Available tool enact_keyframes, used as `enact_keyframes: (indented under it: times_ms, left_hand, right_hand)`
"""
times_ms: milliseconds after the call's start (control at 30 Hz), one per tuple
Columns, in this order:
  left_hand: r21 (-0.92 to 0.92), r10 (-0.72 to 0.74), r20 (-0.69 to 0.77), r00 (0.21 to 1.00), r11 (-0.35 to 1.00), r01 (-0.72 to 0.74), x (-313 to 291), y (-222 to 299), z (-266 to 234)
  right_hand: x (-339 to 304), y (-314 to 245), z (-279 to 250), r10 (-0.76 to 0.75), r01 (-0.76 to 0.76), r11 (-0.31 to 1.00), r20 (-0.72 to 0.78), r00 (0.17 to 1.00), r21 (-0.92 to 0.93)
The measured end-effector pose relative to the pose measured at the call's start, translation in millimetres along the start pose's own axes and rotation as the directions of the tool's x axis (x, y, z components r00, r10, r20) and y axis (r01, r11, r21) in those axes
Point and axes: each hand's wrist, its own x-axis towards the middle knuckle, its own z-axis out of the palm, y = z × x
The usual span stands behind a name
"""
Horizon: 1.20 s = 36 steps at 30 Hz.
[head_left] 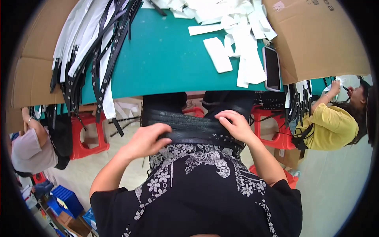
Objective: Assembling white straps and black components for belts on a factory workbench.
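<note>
Nearest, a black short-sleeved top with a white floral print is worn by the person. Beyond it, a flat bundle of long, black, leather-like strips is laid crosswise over the lap, with small metal eyelets seen along its lower right part. The left hand is held half open at the bundle's left end, its fingers bent and its thumb kept apart from them; no strip is seen clasped in the gap. The right hand is laid palm down over the bundle's right part, its fingers loosely extended rather than closed round it.

On either side, red plastic stools are seen below the green-topped counter. Over the counter's near edge at left, black strips with silver eyelets are draped among long white strips. At right, a smartphone with a dark screen and a pale case is set just beside a loose heap of white fabric-like bands, and a white, flat, rectangular block is placed left of the heap's lower part. The counter is flanked by 2 brown cardboard sheets or boxes. Farther out, 1 co-worker in a yellow top is seen at right and 1 in a pale top at left.
</note>
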Motion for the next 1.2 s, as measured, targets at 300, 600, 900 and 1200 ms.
enact_keyframes:
  times_ms: [300, 600, 900, 1200]
  left_hand:
    - [0.276, 0.731, 0.372, 0.572, 0.502, -0.820, 107, 123, 49]
    - [0.024, 0.946, 0.122, 0.300, 0.299, -0.954, 150, 106, 107]
    - [0.412, 0.251, -0.513, 0.821, 0.911, -0.021, 275, -4, -100]
    - [0.123, -0.093, -0.286, 0.954, 0.983, 0.133, 348, 9, -146]
  right_hand:
    - [73, -125, -43, -0.011, -0.527, 0.493, 0.610, 0.792, 0.692]
    - [53, -92, -145, 0.126, 0.160, 0.558, -0.274, 0.953, 0.814]
    - [23, -7, -128, 0.289, 0.246, 0.388, -0.371, 0.882, 0.888]
    - [75, -38, -115, 0.280, 0.272, 0.116, -0.295, 0.914, 0.955]
